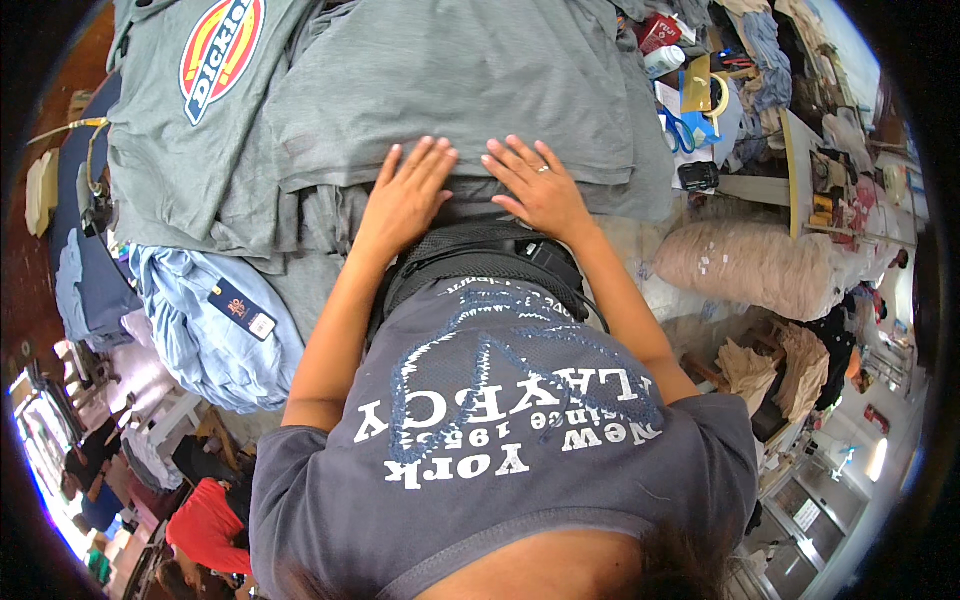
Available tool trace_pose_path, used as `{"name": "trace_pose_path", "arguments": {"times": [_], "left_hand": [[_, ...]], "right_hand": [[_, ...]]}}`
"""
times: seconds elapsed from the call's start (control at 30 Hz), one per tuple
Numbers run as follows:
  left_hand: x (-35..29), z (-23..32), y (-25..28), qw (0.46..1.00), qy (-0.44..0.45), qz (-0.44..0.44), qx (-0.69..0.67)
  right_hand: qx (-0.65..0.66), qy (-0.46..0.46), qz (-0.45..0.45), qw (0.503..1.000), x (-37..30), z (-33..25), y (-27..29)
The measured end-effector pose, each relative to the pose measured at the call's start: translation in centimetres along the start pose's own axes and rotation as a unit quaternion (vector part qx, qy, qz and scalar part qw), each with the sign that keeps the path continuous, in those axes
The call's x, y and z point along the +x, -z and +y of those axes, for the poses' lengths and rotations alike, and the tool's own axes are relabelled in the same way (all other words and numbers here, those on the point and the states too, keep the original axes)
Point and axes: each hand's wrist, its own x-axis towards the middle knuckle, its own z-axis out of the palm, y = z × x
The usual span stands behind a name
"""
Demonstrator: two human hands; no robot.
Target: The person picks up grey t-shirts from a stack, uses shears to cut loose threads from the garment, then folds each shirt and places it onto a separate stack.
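A grey T-shirt [450, 90] lies spread in front of me on a heap of similar grey shirts. Near its close edge my left hand [408, 192] rests flat, fingers stretched out and pointing away from me. My right hand [538, 185], with a ring on one finger, lies on the same edge with its fingers spread. A gap of fabric separates the two hands, and neither grips anything. To the left, another grey shirt [165, 165] bears a red, yellow and blue printed emblem [222, 55].
Light blue garments [205, 310] with a dark tag hang at the left. On the right are blue-handled scissors [678, 130], a white bottle [664, 62], a tape roll [718, 95] and a large wrapped bundle [745, 268]. A person in red [210, 525] is at the lower left.
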Motion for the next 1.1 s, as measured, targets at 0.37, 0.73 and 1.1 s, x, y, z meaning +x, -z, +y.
{"name": "trace_pose_path", "arguments": {"times": [0.37, 0.73, 1.1], "left_hand": [[0.6, 1.2, -1.4, 0.993, 0.104, -0.023, 0.057], [3.9, 4.6, -1.8, 0.994, 0.006, 0.103, 0.031], [6.2, 3.4, 2.6, 0.989, 0.028, 0.144, -0.013]], "right_hand": [[-0.005, -0.058, -0.026, 0.998, -4.0, 4.9, -0.2], [0.032, -0.218, 0.2, 0.955, -11.3, 10.2, 1.4], [0.096, -0.167, 0.179, 0.965, -8.1, 8.9, 1.3]]}}
